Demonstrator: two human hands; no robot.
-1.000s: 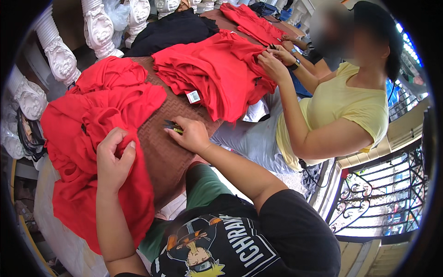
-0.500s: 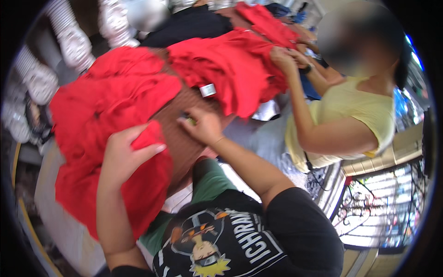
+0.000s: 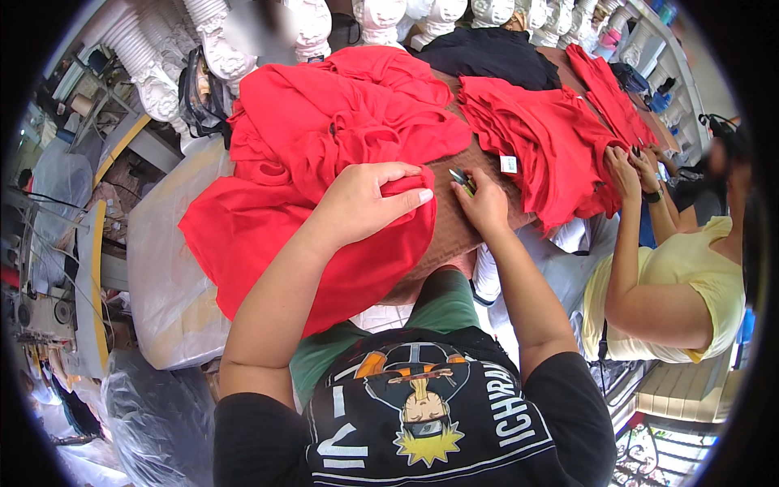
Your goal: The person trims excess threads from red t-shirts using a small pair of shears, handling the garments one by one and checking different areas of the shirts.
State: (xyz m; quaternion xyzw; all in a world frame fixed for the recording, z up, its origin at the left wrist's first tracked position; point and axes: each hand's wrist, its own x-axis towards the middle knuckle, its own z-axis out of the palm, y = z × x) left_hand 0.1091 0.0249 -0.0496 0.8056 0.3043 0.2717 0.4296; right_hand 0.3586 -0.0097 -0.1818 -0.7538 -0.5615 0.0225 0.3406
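My left hand (image 3: 367, 201) pinches the edge of a red garment (image 3: 268, 235) between thumb and fingers. The cloth drapes over the near table edge, and its far part merges into a crumpled red heap. To the right, just above the brown table cover (image 3: 446, 235), my right hand (image 3: 488, 204) is closed around small thread snips (image 3: 462, 180) with a dark tip and some yellow. Its fingers partly hide the tool. Beyond it lies a stack of red garments (image 3: 540, 138) with a white label (image 3: 509, 165) at its near edge.
On the right a co-worker in a yellow top (image 3: 673, 284) handles the stack's far edge. Black cloth (image 3: 491, 58) lies at the back, before a row of white balusters (image 3: 380, 20). A plastic-wrapped padded item (image 3: 174, 268) and sewing machinery (image 3: 49, 312) stand at left.
The view has swung left, so table and co-worker appear farther right and more machinery shows at left. My left hand still grips the red cloth; my right hand still holds the snips.
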